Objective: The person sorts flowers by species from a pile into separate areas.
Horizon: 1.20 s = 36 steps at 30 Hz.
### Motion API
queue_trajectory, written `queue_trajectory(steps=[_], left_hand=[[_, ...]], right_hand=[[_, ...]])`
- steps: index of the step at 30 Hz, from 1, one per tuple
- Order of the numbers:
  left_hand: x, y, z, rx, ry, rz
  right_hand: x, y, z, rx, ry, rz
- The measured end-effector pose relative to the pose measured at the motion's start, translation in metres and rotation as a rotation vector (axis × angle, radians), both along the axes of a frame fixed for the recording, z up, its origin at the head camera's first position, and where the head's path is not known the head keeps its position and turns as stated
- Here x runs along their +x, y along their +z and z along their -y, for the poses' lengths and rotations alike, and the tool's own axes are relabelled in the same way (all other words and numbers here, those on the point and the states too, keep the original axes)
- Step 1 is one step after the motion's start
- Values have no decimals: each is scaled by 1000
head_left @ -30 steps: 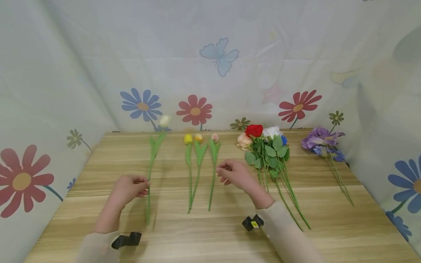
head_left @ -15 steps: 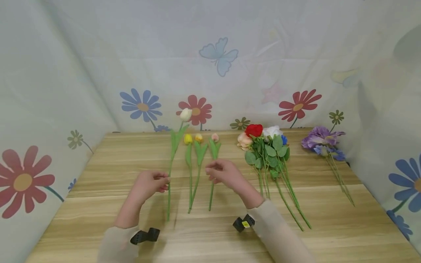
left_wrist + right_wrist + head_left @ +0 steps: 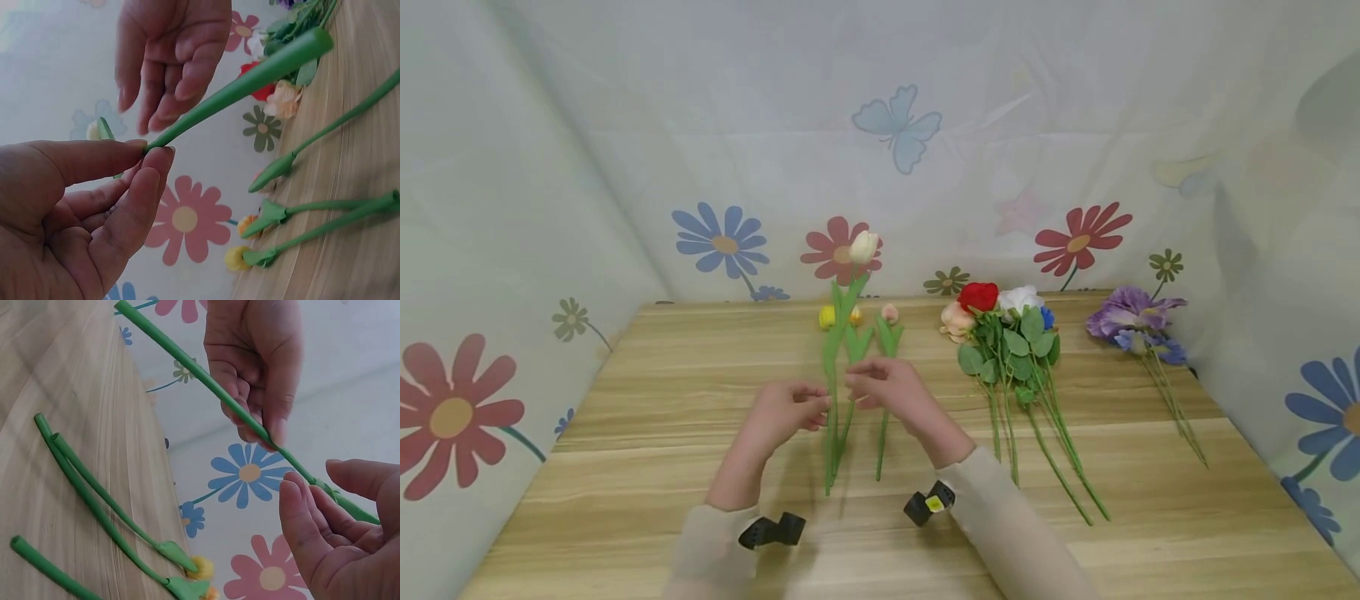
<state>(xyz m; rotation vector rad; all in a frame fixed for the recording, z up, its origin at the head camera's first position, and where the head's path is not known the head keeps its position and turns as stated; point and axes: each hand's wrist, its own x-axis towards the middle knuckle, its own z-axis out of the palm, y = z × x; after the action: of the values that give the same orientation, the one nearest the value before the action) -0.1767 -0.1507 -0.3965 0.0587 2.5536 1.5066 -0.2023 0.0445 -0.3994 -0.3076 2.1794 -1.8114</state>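
My left hand (image 3: 788,410) pinches the green stem of a white tulip (image 3: 864,247) between thumb and fingertips, holding it upright above the table. In the left wrist view the stem (image 3: 250,87) slants up from those fingertips. Just right of the stem is my right hand (image 3: 891,390), its fingers loosely bent. The right wrist view shows its thumb (image 3: 359,475) and fingers apart, close to the tulip's leaf. Behind the held flower lie a yellow tulip (image 3: 827,317) and an orange tulip (image 3: 856,316), partly covered by it. A pink tulip (image 3: 889,314) lies beside them.
Right of the tulips lies a bunch of roses with a red rose (image 3: 978,297), a peach rose (image 3: 957,322) and a white rose (image 3: 1021,300). Purple flowers (image 3: 1123,315) lie at the far right of the wooden table (image 3: 625,467). A flower-printed curtain (image 3: 775,125) hangs behind.
My left hand has carried the white tulip rightward, from the left side to in front of the yellow and orange tulips. The right hand has shifted left toward it.
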Motion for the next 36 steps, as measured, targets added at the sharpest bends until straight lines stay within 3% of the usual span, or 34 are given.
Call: queue_trajectory(steps=[12, 26, 30, 36], left_hand=[[-3, -2, -20, -3, -14, -14], [-8, -10, -25, -42, 6, -39], [-7, -10, -19, -94, -28, -56], [3, -11, 4, -192, -126, -137]], right_hand=[[-7, -4, 6, -49, -73, 16], [-17, -7, 9, 0, -117, 47], [-21, -11, 9, 15, -102, 59], [-31, -20, 9, 90, -60, 107]])
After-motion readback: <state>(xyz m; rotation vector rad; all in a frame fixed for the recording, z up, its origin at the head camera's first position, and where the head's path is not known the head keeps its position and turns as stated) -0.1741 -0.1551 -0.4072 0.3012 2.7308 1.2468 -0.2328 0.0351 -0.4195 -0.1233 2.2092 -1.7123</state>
